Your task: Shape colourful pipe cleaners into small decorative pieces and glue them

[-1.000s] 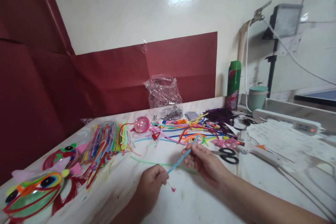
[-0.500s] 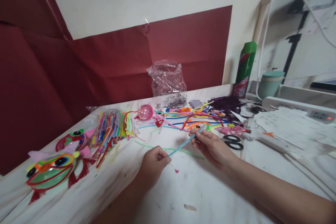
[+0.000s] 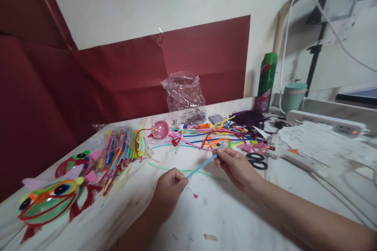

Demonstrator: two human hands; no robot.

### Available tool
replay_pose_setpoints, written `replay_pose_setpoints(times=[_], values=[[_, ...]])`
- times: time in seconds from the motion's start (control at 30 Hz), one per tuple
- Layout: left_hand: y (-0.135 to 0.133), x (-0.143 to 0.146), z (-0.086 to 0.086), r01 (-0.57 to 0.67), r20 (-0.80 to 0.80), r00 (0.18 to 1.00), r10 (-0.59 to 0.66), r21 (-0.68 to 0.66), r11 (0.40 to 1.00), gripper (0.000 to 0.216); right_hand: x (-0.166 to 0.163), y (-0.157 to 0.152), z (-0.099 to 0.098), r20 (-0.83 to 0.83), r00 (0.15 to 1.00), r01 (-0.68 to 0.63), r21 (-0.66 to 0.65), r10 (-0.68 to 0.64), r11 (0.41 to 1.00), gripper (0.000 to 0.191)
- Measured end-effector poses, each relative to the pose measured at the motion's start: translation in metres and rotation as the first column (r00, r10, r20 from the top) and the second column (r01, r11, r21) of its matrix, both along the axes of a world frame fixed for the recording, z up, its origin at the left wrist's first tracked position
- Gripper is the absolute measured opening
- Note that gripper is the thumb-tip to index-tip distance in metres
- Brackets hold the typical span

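Note:
A light blue pipe cleaner [image 3: 202,165] stretches at a slant between my two hands above the table. My left hand [image 3: 171,185] pinches its lower end. My right hand [image 3: 235,164] grips it near the upper end, and a short tip pokes out past the fingers. Behind and below it, a pale green pipe cleaner [image 3: 163,168] lies on the table. Close to my right hand are black-handled scissors [image 3: 257,160], their blades hidden. Further back lie loose colourful pipe cleaners [image 3: 191,138] and a clear pink ball [image 3: 160,129].
Two fish-like decorations, a green one [image 3: 48,208] and a pink one [image 3: 63,168], sit at left by a pipe cleaner bundle [image 3: 120,147]. At right are a white glue gun [image 3: 297,159], a power strip [image 3: 321,119], a green can [image 3: 266,82] and a lidded cup [image 3: 294,98]. A plastic bag [image 3: 184,92] stands behind.
The whole view has shifted, so most things appear slightly further left and lower. Both hands still hold the blue pipe cleaner, in nearly the same pose.

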State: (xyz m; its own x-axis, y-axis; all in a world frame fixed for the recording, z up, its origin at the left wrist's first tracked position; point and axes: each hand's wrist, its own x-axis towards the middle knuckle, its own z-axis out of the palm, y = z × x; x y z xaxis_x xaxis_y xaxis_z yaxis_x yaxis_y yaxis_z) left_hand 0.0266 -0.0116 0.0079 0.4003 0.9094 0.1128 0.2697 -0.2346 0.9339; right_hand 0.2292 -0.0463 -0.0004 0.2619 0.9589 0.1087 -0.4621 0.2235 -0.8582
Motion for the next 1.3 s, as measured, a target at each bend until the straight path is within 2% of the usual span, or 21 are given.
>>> replay_pose_setpoints(times=[0.1,0.27,0.43,0.5,0.63,0.7,0.97,1.13,1.3], values=[[-0.003,-0.001,-0.001,0.002,-0.020,1.000,-0.001,0.052,0.999,0.014,0.001,0.001,0.001,-0.005,1.000,-0.010,0.006,0.010,1.000,0.025],[-0.008,-0.001,-0.002,0.094,-0.119,0.990,-0.075,0.162,0.982,0.021,0.004,0.004,0.004,-0.014,0.999,-0.041,0.006,0.041,0.999,0.026],[-0.008,0.000,0.002,-0.041,-0.116,0.991,0.067,0.215,0.976,0.013,0.004,0.001,0.003,-0.004,0.999,-0.041,0.001,0.041,0.999,0.025],[-0.007,-0.001,0.001,-0.046,-0.113,0.991,0.071,0.216,0.975,0.014,0.003,0.000,0.002,-0.005,0.999,-0.042,0.004,0.042,0.999,0.026],[-0.009,-0.002,-0.004,0.082,-0.151,0.987,-0.051,0.205,0.975,0.020,0.003,0.002,0.001,-0.013,0.998,-0.055,0.030,0.055,0.998,0.023],[-0.011,-0.001,-0.007,0.112,-0.183,0.980,-0.073,0.217,0.970,0.019,0.002,0.003,0.001,-0.016,0.998,-0.064,0.032,0.065,0.997,0.023],[-0.007,0.001,-0.009,-0.015,-0.207,0.976,0.072,0.263,0.965,0.014,0.002,0.007,-0.003,0.030,0.999,-0.044,0.005,0.043,0.999,0.023],[-0.007,0.000,-0.007,0.077,-0.195,0.981,-0.018,0.297,0.952,0.020,0.003,0.006,-0.005,0.070,0.997,0.010,0.017,-0.012,1.000,0.029],[-0.015,-0.002,-0.002,0.265,-0.269,0.951,-0.152,0.457,0.849,0.026,0.003,0.003,-0.002,0.085,0.996,0.013,0.030,-0.015,0.999,0.033]])
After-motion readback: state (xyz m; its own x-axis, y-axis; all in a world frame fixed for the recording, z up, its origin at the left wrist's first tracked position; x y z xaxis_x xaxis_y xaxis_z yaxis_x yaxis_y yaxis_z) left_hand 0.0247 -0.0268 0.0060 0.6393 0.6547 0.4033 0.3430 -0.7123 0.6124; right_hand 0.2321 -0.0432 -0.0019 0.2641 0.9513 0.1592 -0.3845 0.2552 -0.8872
